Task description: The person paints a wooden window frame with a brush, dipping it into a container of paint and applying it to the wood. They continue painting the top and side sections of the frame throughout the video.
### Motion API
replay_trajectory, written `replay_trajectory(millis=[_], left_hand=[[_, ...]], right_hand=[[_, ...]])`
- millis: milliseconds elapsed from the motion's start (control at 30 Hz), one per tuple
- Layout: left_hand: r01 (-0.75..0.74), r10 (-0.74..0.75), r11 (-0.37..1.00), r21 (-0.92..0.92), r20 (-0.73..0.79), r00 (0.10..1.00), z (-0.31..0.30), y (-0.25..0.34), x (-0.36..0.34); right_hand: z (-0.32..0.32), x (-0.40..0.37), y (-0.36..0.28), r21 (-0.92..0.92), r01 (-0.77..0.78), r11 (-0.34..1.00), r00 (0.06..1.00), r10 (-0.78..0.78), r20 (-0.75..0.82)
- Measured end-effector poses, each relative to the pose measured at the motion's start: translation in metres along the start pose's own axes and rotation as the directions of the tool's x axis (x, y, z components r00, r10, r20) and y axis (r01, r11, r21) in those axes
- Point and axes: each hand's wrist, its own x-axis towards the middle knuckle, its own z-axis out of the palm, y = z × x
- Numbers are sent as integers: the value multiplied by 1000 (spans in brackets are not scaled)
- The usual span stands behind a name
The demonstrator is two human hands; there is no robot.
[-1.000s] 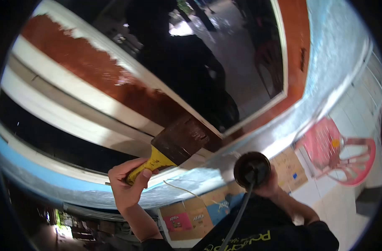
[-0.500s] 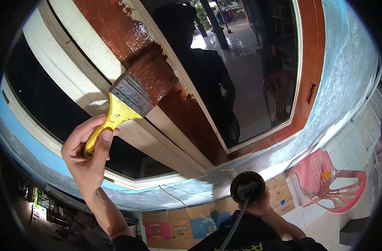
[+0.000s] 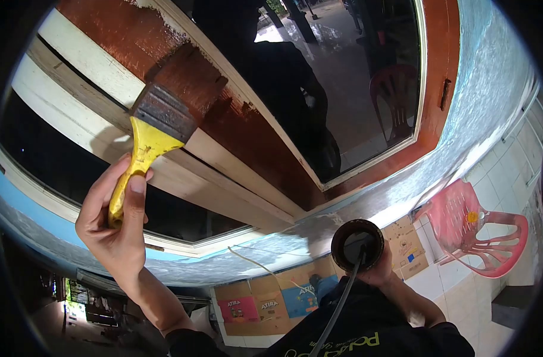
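Note:
My left hand (image 3: 118,223) is closed around the yellow handle of a wide paintbrush (image 3: 149,143). The brush has a dark, stained ferrule, and its bristles lie against a wooden window frame (image 3: 256,154) coated in wet reddish brown. At lower right my right hand (image 3: 383,268) grips a round can (image 3: 338,253) from its side, mostly hidden beneath it. Dark liquid shows inside the can, whose opening faces up. A grey cord passes in front of the can's lower rim. Pale, unpainted wood strips (image 3: 99,68) run left of the brown board.
Dark window glass (image 3: 343,113) reflects a person and a chair. A red plastic chair (image 3: 456,208) stands on the tiled floor at right. Flattened cardboard (image 3: 268,309) lies along the foot of the blue-grey wall (image 3: 485,95). A thin cable (image 3: 253,269) hangs below the window.
My left hand and the paintbrush have shifted slightly up and left along the brown board. The can in my right hand sits a little higher in view. The camera view has shifted somewhat.

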Motion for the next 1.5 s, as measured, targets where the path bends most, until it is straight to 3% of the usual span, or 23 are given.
replay_trajectory(millis=[100, 300, 800, 900, 1100, 1200, 1400, 1500], left_hand=[[13, -14, 1000, 16, 4, 1000, 2, -1, 2], [11, -11, 998, 67, -4, 1000, 2, -3, 2], [22, -18, 997, 79, -41, 999, 1, -4, -3], [43, -40, 996, 76, -38, 998, 1, -3, -4], [47, -44, 994, 99, -33, 998, 6, 1, -5], [69, -65, 995, 74, -53, 996, 0, -4, -10], [120, -121, 992, -23, -48, 991, 9, 7, -10], [115, -114, 993, 16, -31, 993, 12, 6, -9]], right_hand=[[6, 0, 1, -57, 18, 998, 1000, -18, 3], [2, -2, 0, 17, 6, 1000, 1000, -6, 28], [3, -3, -3, -40, 4, 999, 999, -5, -34], [-1, -1, -4, 23, -4, 1000, 999, 3, 42], [1, -1, -4, -16, -12, 1000, 1000, 12, 10], [5, -2, -6, -30, -15, 999, 1000, 14, -18], [3, 2, -5, 38, 4, 999, 998, -7, 67], [4, 2, -6, 10, -12, 1000, 998, 12, 54]])
